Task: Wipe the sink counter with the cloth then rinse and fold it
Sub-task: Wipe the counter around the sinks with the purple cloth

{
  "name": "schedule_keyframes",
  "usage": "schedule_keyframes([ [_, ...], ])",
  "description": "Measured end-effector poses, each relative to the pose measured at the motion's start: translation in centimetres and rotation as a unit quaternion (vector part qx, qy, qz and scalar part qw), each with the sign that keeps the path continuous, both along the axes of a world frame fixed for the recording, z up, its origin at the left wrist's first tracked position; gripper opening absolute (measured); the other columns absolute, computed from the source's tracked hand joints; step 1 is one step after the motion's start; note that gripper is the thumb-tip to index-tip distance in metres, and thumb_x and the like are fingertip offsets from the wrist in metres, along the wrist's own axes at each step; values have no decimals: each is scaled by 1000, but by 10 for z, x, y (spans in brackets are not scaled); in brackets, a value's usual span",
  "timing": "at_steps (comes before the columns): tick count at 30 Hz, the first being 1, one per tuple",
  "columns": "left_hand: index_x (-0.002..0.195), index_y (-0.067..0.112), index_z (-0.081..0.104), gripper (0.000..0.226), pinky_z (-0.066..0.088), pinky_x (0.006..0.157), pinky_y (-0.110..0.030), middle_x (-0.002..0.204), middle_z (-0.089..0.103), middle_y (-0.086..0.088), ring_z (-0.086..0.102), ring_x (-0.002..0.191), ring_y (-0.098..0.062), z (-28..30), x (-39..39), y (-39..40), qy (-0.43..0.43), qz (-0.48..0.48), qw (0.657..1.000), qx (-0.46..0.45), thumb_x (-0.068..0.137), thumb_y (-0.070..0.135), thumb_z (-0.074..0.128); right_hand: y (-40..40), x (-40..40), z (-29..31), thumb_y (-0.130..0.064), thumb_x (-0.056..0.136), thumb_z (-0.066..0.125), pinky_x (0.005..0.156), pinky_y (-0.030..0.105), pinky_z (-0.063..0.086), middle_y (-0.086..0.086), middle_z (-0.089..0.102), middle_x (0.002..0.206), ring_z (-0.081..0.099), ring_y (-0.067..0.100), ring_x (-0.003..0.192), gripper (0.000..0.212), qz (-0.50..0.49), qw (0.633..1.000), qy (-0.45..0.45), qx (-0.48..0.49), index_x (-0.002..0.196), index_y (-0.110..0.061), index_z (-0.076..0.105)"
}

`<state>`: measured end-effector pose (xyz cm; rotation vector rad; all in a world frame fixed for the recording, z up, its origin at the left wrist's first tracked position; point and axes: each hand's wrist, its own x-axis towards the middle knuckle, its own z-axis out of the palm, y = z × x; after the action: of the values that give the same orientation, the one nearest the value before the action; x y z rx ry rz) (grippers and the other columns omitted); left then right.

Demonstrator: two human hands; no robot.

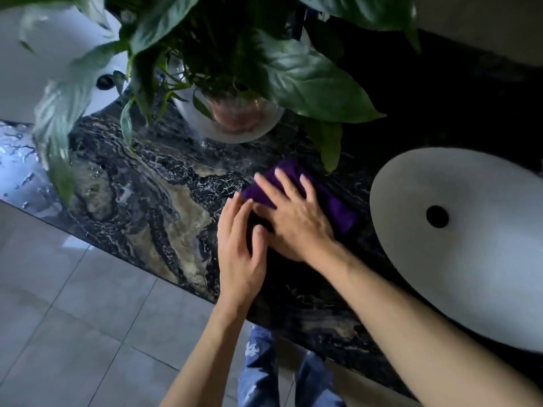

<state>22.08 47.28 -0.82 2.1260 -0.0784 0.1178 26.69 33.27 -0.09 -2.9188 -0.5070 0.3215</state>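
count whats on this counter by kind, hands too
white basins: 2
potted plants: 1
purple cloths: 1
hands: 2, right hand flat on the cloth, left hand beside it
total: 6

The counter (152,183) runs from the far left to the near right, with the floor (73,304) on its near left side. A sink basin (458,259) sits on the counter at the right. A potted plant (235,113) stands on the counter at the far middle, its leaves hanging over the surface. Another basin (44,69) lies at the far left, behind the leaves. The cloth (338,207) lies on the counter between the plant and the right basin. The right hand (291,212) rests flat on the cloth; the left hand (241,248) lies just left of it, fingertips at the cloth's left edge.
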Motion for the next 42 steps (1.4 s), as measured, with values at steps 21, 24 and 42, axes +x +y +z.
schedule_keyframes([
  [21,155,19,37,61,22,122,-52,167,27,-2,20,156,-18,-3,2,-11,4,-27,979,200,100,44,40,-35,52,-16,-65,95,26,119,61,26,-3,34,164,23,30,154,56,-74,996,13,40,150,-56,27],
  [24,156,21,36,60,22,123,-50,168,25,-3,17,157,-19,-4,3,-13,14,-21,971,238,101,46,37,-71,86,-16,-59,94,33,117,63,25,1,42,160,31,34,150,53,-106,993,-45,6,143,-44,47],
  [42,156,22,37,61,18,125,-48,167,30,0,18,157,-19,-2,3,-24,43,-6,949,313,102,51,31,-61,-20,-6,-61,95,39,124,57,16,2,20,169,18,38,153,57,88,995,-25,26,151,-51,33],
])
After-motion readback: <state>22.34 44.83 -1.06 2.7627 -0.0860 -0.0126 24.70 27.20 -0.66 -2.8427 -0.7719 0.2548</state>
